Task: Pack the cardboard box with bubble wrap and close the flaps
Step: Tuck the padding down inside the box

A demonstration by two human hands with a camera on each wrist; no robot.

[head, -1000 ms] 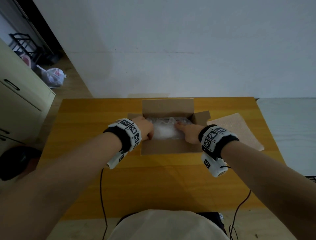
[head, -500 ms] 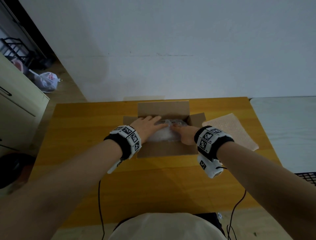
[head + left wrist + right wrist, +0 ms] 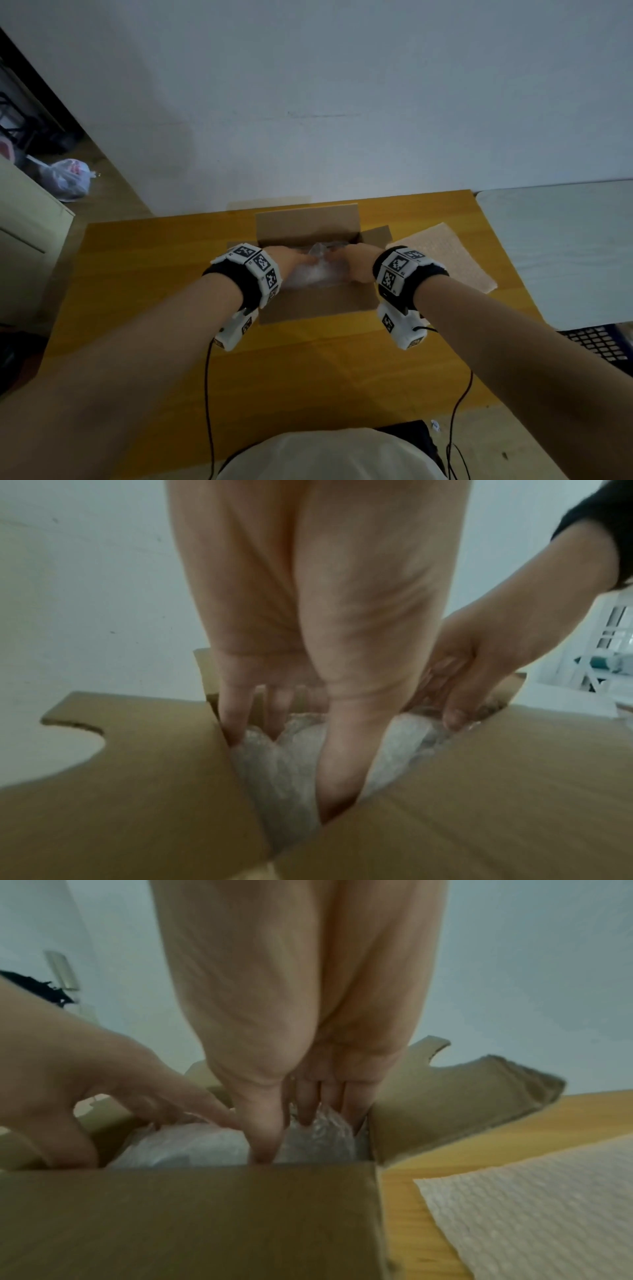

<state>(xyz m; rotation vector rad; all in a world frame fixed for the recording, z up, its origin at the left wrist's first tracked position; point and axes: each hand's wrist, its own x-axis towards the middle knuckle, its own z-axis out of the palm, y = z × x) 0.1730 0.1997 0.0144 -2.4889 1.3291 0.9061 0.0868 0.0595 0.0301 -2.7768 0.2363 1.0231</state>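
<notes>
An open cardboard box point(image 3: 308, 305) stands on the wooden table, its four flaps spread out. Clear bubble wrap point(image 3: 317, 274) fills the inside. My left hand point(image 3: 291, 257) reaches down into the box's left side. In the left wrist view its straight fingers point(image 3: 236, 723) and thumb push into the bubble wrap point(image 3: 284, 777) beside the box wall point(image 3: 137, 791). My right hand point(image 3: 356, 263) is in the right side. Its fingers point(image 3: 308, 1107) and thumb press down on the bubble wrap point(image 3: 192, 1145) by the right flap point(image 3: 445, 1102). Neither hand holds anything.
A flat pale sheet of bubble wrap point(image 3: 442, 253) lies on the table point(image 3: 308, 370) just right of the box. A light table point(image 3: 565, 246) adjoins on the right, a cabinet point(image 3: 24, 246) stands left. Wrist cables point(image 3: 207, 394) hang over the near edge.
Both hands have sunk deeper into the box, from lying on top of the wrap to pushing it down at the sides. The head view has tilted upward.
</notes>
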